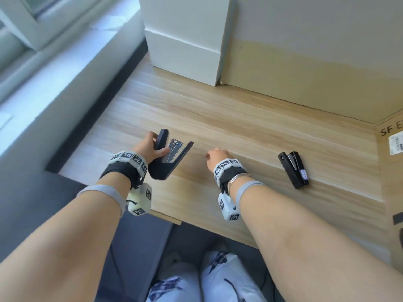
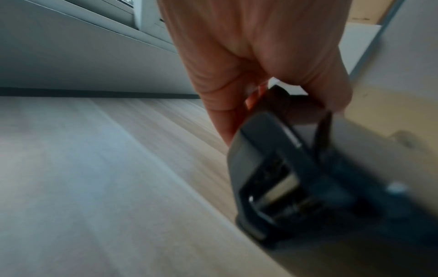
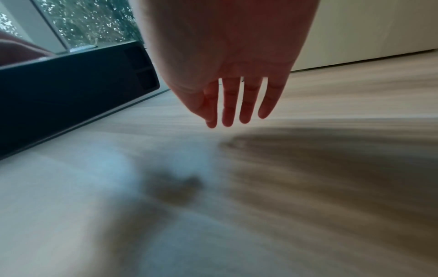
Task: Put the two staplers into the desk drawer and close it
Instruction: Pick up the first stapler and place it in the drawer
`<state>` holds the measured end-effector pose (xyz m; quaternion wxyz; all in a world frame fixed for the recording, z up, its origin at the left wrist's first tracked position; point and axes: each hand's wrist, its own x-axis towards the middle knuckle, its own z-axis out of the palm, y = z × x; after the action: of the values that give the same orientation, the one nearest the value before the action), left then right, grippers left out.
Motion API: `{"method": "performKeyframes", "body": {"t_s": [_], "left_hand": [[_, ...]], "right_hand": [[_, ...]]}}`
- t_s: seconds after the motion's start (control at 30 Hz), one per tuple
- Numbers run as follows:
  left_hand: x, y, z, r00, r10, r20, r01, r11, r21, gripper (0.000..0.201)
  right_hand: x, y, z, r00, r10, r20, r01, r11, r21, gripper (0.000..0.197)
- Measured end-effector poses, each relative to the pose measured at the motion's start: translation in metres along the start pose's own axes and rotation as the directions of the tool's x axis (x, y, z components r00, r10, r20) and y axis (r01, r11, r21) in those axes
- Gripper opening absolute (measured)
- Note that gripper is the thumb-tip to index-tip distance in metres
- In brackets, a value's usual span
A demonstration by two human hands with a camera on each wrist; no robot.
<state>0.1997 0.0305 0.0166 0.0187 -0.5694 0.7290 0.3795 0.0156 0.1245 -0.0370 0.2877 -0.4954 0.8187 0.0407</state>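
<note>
A large black stapler (image 1: 169, 156) hangs splayed open, its metal magazine showing, just above the left part of the wooden desk (image 1: 239, 118). My left hand (image 1: 150, 147) grips its upper arm, thumb across the side; the left wrist view shows the same black stapler (image 2: 279, 168) from behind with my left hand (image 2: 272, 90) curled round it. A second, smaller black stapler (image 1: 294, 170) lies on the desk at the right. My right hand (image 1: 214, 156) hovers over the desk's middle, and the right wrist view shows that right hand (image 3: 237, 105) with straight fingers holding nothing. No drawer shows.
A white box (image 1: 185, 40) stands at the back of the desk against a beige panel (image 1: 316, 51). A cardboard box (image 1: 390, 171) with a shipping label borders the right edge. A window sill (image 1: 54, 73) runs along the left. My knees (image 1: 207, 280) sit below the front edge.
</note>
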Motion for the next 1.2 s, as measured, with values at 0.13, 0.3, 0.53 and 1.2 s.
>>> {"method": "performKeyframes", "body": {"t_s": [0.13,0.3,0.53,1.2], "left_hand": [[-0.021,-0.047,-0.021,0.999,-0.013,0.038,0.014,0.999,-0.031,0.053],[-0.05,-0.111,-0.043,0.997,-0.061,0.038,0.065,0.992,-0.105,0.033],[-0.088,-0.197,-0.056,0.989,-0.146,-0.004,0.144,0.979,-0.146,0.038],[-0.051,-0.311,0.088,0.842,-0.538,-0.051,0.54,0.836,0.098,0.054]], "right_hand": [[-0.002,-0.035,0.022,0.997,-0.022,-0.069,0.024,0.999,0.021,0.04],[-0.005,-0.068,0.043,0.994,-0.03,-0.107,0.027,0.999,-0.024,0.046],[-0.008,-0.11,0.082,0.982,-0.068,-0.179,0.071,0.997,0.009,0.055],[0.0,-0.12,0.141,0.851,-0.01,-0.525,-0.013,0.999,-0.041,0.058]]}}
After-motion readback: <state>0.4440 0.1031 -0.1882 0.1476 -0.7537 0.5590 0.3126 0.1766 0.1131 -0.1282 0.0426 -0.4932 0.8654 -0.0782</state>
